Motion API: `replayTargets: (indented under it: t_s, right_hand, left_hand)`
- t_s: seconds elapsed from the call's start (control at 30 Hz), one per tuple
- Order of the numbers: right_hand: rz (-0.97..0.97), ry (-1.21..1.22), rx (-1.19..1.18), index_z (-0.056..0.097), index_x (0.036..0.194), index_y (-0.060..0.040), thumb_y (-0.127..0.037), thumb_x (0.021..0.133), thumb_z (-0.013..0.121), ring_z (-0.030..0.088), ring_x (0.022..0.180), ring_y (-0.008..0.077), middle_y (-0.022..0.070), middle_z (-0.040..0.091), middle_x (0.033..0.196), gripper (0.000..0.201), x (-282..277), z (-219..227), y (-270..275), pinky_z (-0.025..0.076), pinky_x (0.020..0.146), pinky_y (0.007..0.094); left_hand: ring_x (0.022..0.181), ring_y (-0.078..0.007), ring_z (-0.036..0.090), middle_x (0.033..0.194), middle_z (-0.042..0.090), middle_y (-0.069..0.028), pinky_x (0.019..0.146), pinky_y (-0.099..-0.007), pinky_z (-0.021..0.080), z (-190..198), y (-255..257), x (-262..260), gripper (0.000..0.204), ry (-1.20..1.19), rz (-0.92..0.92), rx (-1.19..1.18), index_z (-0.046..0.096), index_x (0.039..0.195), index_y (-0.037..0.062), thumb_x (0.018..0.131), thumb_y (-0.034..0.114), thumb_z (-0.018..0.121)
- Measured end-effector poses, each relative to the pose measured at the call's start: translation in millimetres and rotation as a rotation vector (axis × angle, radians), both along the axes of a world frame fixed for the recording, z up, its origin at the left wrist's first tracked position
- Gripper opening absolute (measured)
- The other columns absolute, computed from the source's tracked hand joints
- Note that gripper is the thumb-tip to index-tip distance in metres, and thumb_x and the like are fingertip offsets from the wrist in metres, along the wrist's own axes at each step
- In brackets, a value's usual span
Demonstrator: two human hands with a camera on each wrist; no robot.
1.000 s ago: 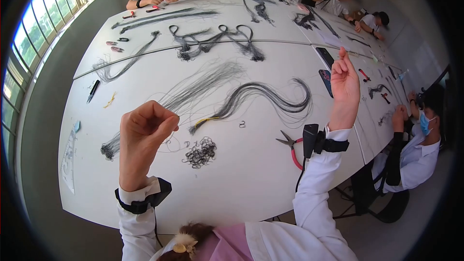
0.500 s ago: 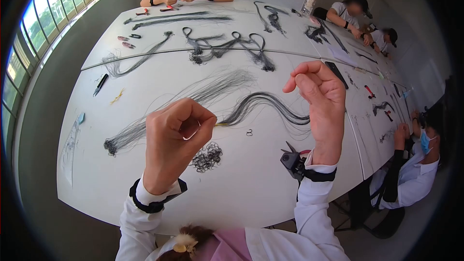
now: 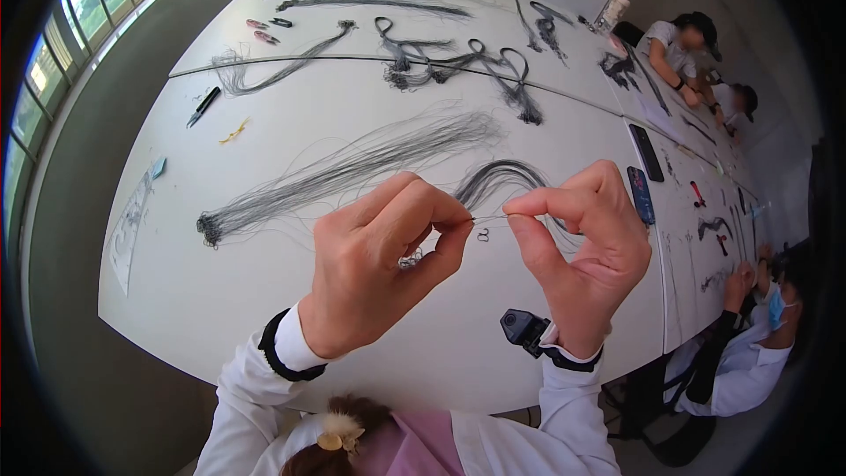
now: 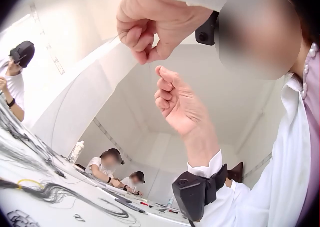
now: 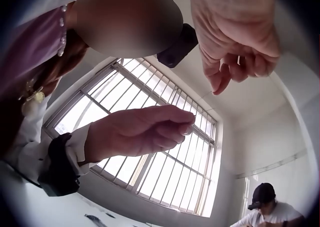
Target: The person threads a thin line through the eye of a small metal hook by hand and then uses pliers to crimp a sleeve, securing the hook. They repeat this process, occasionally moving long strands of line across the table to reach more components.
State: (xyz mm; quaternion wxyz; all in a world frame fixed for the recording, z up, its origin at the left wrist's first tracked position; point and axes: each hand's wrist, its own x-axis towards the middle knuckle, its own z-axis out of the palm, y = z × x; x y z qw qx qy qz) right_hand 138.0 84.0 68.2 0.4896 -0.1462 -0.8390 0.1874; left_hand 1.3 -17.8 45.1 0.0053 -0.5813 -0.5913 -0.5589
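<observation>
Over the table, my left hand [image 3: 388, 256] pinches a tiny dark piece at its fingertips; its kind I cannot tell. A thin, clear line [image 3: 490, 217] runs from there to my right hand [image 3: 590, 264], whose thumb and forefinger pinch it. The right wrist view shows the fine line [image 5: 206, 95] between both hands too. Beneath them lies a curved bundle of dark line [image 3: 507, 174], with a yellow tie [image 4: 30, 182] visible in the left wrist view. A pile of small dark hooks [image 3: 411, 258] is mostly hidden behind my left hand. Two loose hooks [image 3: 482, 235] lie beside it.
A long bundle of line [image 3: 352, 167] with clustered dark ends stretches left. Black snips [image 3: 204, 107], yellow strands [image 3: 233, 132] and a clear set square [image 3: 132, 229] lie farther left. Phones [image 3: 645, 152] lie at right. Several people sit around the table, with more bundles [image 3: 458, 62] behind.
My right hand has come down and left from its raised position, and my left hand has moved right. Both now meet close together at the line. The pliers are now hidden from view.
</observation>
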Motion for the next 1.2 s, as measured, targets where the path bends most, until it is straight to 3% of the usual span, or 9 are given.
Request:
replayTargets:
  t_s: [0.1,0.37,1.0,1.2]
  right_hand:
    - [0.014,-0.049,0.023,0.069,0.074,-0.0096,0.001,0.059,0.075,0.04,0.062,0.0132,-0.0027,0.047,0.064,0.019,-2.6,-2.1,-1.8,0.032,0.051,0.0248]
    - [-0.053,-0.063,0.29,0.069,0.079,-0.0124,-0.003,0.054,0.077,0.037,0.06,0.0153,-0.0033,0.046,0.065,0.028,-1.6,-3.4,-2.0,0.03,0.051,0.0267]
    - [-0.056,-0.099,0.32,0.068,0.08,-0.0118,-0.001,0.051,0.076,0.037,0.061,0.0156,-0.0029,0.044,0.064,0.031,-2.0,-4.1,-2.9,0.029,0.05,0.0264]
    - [0.007,-0.101,0.14,0.07,0.079,-0.0105,-0.003,0.058,0.077,0.039,0.061,0.0146,-0.0013,0.047,0.065,0.023,-1.0,-5.2,-1.1,0.032,0.052,0.0265]
  left_hand:
    - [0.051,-0.0068,0.044,0.068,0.059,-0.0017,0.046,-0.0198,0.035,-1.8,1.9,2.0,0.015,0.025,0.013,0.037,0.058,0.072,0.0017,0.067,-0.008,0.068]
    - [0.051,-0.0078,0.045,0.071,0.061,-0.0033,0.046,-0.0202,0.037,-2.9,0.9,2.4,0.016,0.08,0.039,0.056,0.059,0.075,0.0022,0.067,-0.008,0.069]
    - [0.052,-0.0087,0.049,0.073,0.061,-0.0055,0.046,-0.0205,0.04,1.5,-2.6,4.3,0.014,0.127,0.035,0.063,0.061,0.077,0.0009,0.07,-0.008,0.069]
    - [0.058,-0.0118,0.059,0.074,0.063,-0.008,0.049,-0.0214,0.045,3.9,-4.4,3.6,0.012,0.131,0.03,0.082,0.064,0.079,0.0005,0.071,-0.007,0.07]
